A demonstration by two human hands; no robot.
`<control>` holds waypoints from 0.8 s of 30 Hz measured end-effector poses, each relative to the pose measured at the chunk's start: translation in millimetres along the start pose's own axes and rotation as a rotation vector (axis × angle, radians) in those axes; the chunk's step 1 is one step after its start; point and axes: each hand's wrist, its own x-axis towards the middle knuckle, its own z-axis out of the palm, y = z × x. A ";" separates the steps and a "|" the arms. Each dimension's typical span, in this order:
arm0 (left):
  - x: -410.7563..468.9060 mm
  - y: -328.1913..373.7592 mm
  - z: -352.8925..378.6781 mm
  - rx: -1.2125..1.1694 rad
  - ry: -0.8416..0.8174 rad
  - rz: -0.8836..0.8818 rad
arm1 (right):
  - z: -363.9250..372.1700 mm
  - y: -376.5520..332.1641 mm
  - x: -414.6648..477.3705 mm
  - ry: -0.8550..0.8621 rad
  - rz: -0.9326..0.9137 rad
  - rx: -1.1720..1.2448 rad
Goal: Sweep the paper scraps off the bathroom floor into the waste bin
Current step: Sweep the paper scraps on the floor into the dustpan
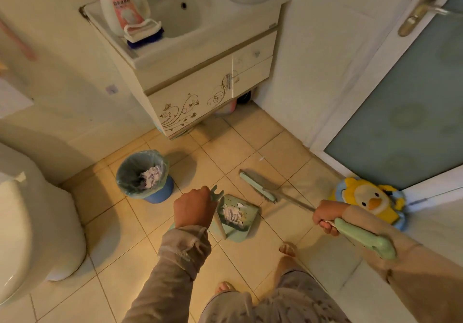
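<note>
My left hand (194,208) grips the upright handle of a mint-green dustpan (244,225) that rests on the tiled floor. Crumpled paper scraps (233,213) lie in the pan. My right hand (327,216) holds the mint-green broom by its handle; the broom head (258,187) touches the floor just right of the pan. A blue waste bin (144,176) with a liner stands to the left of the pan, with crumpled paper (151,176) inside it. A tiny white scrap (261,158) lies on the floor beyond the broom.
A sink cabinet (200,92) stands against the far wall, with a bottle and a brush on the basin. A toilet (32,222) fills the left side. A door (400,109) is at the right, and a yellow duck toy (370,201) lies at its foot. My bare feet (288,250) are below.
</note>
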 end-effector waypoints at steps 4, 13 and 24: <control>25.6 17.1 0.0 -0.014 0.018 -0.017 | -32.8 6.8 13.9 0.038 -0.027 0.007; 106.4 107.8 -18.2 -0.098 0.029 -0.233 | -174.9 -7.6 63.6 0.072 -0.090 -0.146; 164.4 168.3 -31.4 -0.027 -0.028 -0.202 | -275.4 -53.2 104.1 0.096 -0.095 -0.332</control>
